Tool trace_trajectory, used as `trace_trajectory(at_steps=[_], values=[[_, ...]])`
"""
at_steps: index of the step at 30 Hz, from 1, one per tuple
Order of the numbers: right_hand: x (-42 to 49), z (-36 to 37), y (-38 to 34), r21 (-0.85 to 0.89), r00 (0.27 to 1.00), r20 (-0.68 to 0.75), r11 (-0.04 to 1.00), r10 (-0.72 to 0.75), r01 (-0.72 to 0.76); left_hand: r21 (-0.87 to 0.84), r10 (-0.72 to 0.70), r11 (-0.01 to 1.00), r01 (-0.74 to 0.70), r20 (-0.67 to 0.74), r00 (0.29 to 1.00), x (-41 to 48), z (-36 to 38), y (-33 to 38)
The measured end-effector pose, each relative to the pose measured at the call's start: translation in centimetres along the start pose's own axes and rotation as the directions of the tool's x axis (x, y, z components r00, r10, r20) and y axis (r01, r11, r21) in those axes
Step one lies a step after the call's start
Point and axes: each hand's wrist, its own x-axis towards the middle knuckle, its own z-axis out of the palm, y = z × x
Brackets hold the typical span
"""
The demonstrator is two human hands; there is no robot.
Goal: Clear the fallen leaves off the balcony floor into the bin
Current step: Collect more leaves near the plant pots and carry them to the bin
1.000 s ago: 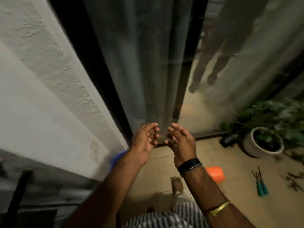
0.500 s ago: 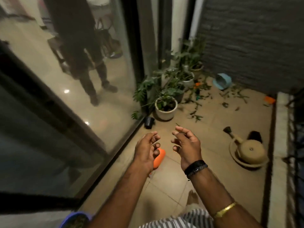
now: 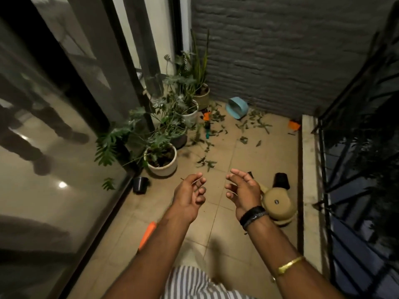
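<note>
At the far left a glass door (image 3: 54,147) ran along the balcony, with a small black pot (image 3: 140,184) on its side near its track and a row of potted plants (image 3: 160,157) reaching toward the far corner. In the middle the left hand (image 3: 189,196) and right hand (image 3: 243,190) were held out above the tiled floor (image 3: 224,251), apart, palms facing each other, fingers loosely curled and holding nothing. Fallen leaves (image 3: 250,126) lay scattered on the far floor around a tipped blue bin (image 3: 237,107) beside the grey wall, while a tan watering can (image 3: 277,205) sat near right, by the railing (image 3: 345,169).
</note>
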Motion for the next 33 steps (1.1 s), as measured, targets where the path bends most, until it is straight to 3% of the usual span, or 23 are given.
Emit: trace_trajectory(at_steps=[6, 15, 20, 24, 27, 33], values=[[13.4, 2.5, -3.4, -0.009, 0.998, -0.04, 0.999, 0.043, -0.043, 0.03, -0.031, 0.999, 0.032, -0.03, 0.999, 12.4, 5.7, 4.0], [32.8, 8.3, -8.1, -0.093, 0.977, -0.116, 0.977, 0.181, -0.192, 0.081, -0.159, 0.981, 0.178, -0.2, 0.967, 29.1, 14.2, 11.3], [44.3, 10.7, -8.8, -0.199, 0.97, -0.08, 0.95, 0.228, -0.239, 0.13, -0.162, 0.973, 0.191, -0.206, 0.965, 38.3, 17.7, 13.7], [55.1, 12.1, -7.0, -0.217, 0.921, -0.061, 0.896, 0.384, -0.387, 0.136, -0.118, 0.979, 0.153, -0.237, 0.964, 47.2, 19.0, 13.8], [62.9, 12.3, -4.0, -0.288, 0.874, -0.101, 0.827, 0.475, -0.483, 0.141, -0.176, 0.965, 0.22, -0.272, 0.946, 54.1, 19.4, 12.4], [75.3, 10.4, 7.3, -0.521, 0.838, -0.139, 0.681, 0.528, -0.516, 0.166, -0.177, 0.952, 0.256, -0.386, 0.905, 67.9, 17.7, 6.8]])
